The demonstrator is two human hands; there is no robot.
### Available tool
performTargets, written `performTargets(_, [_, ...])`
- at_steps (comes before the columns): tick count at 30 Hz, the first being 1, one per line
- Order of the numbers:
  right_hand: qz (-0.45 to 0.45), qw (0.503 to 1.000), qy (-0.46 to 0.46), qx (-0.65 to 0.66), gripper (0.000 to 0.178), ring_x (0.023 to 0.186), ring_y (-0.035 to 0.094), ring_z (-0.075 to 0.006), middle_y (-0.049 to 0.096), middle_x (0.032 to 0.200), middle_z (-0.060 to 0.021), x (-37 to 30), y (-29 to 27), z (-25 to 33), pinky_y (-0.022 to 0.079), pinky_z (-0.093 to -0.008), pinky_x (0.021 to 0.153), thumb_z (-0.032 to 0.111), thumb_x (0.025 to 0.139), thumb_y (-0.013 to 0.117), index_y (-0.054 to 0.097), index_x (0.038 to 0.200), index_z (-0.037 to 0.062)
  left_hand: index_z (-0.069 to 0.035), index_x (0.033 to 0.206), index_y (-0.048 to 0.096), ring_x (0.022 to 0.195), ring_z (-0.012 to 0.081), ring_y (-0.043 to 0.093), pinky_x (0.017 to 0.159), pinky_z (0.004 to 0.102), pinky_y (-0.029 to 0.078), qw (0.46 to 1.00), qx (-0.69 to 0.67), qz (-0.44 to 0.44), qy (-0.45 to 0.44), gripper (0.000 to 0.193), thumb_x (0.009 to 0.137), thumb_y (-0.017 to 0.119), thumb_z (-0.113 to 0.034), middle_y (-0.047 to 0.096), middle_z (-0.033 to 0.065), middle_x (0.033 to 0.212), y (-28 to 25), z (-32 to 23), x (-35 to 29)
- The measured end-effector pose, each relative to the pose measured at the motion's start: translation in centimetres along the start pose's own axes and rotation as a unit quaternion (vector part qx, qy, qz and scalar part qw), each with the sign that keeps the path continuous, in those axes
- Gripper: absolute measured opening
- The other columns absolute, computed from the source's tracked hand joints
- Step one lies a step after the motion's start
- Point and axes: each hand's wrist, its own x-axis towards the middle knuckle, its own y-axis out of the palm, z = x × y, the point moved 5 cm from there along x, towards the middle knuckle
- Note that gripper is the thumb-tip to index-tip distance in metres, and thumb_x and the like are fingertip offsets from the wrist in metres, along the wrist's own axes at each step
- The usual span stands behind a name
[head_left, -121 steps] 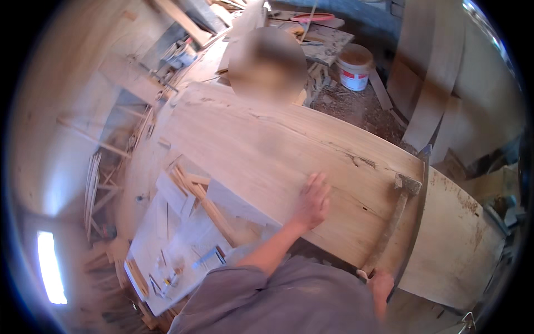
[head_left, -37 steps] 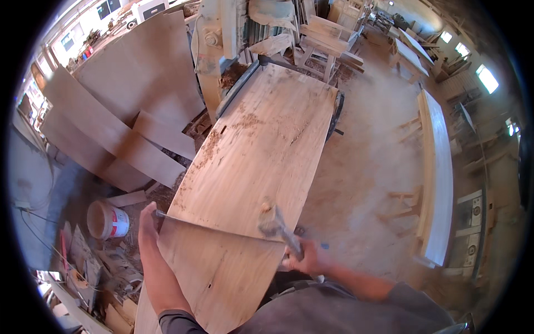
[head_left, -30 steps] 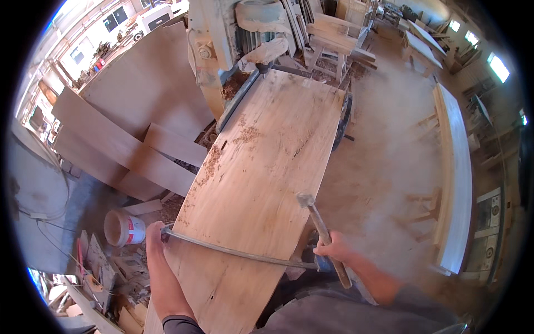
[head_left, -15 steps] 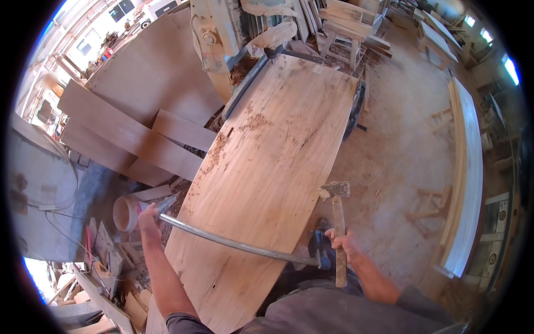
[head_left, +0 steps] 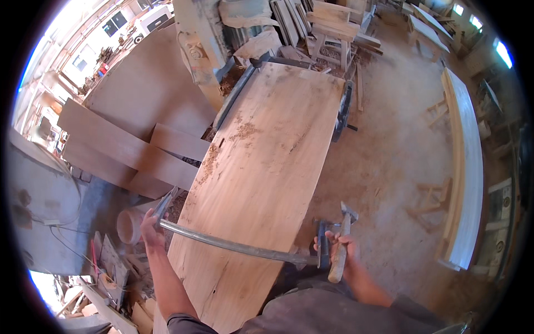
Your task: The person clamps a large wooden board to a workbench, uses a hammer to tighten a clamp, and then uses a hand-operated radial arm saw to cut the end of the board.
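A long metal bar clamp (head_left: 233,243) spans the near part of a wide wooden board (head_left: 267,150), from its left edge past its right edge. My left hand (head_left: 153,231) is closed around the clamp's left end, beside a pointed metal jaw (head_left: 163,205). At the other end, my right hand (head_left: 347,248) is closed on a wooden-handled hammer (head_left: 337,266), its head up and its handle slanting down. The fingers of that hand are also close against the clamp's blue jaw (head_left: 322,245); whether they grip it is hard to tell. Sawdust lies along the board's left side.
Leaning sheets (head_left: 105,139) and a pale bucket (head_left: 129,227) stand left of the board. Scrap wood (head_left: 111,278) is piled at the lower left. A black machine part (head_left: 343,111) flanks the board's far right edge. Long planks (head_left: 461,167) rest on trestles at the right.
The hammer has tilted and its head has dropped lower, to the right. My right hand has come in closer to the clamp's blue jaw. The whole view has shifted slightly.
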Motion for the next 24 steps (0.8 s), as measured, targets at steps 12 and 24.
performTargets(12, [0.028,0.989,-0.132,-0.063,0.012,0.106,0.062,-0.0447,0.066,0.102,-0.0167,0.7,8.5,15.2,0.051,-0.0545,0.091,0.008,0.071,0.051,0.055,0.082,0.0039,-0.003,0.1,0.066,0.065,0.0147,0.061,0.059,0.0271,0.048,0.939,0.343,0.018,-0.002,0.019,0.09,0.062,-0.019,0.066,0.0033,0.081,12.4,-1.2,5.4])
performTargets(24, [-0.003,0.99,-0.136,-0.023,0.002,0.108,0.063,-0.0396,0.069,0.096,-0.0155,5.4,7.4,17.9,0.053,-0.0479,0.092,0.009,0.071,0.054,0.055,0.073,0.0079,-0.001,0.069,0.066,0.062,0.0239,0.059,0.062,0.0383,0.045,0.784,0.608,0.006,0.123,0.024,0.08,0.049,-0.013,0.062,0.0133,0.066,22.9,0.2,14.4])
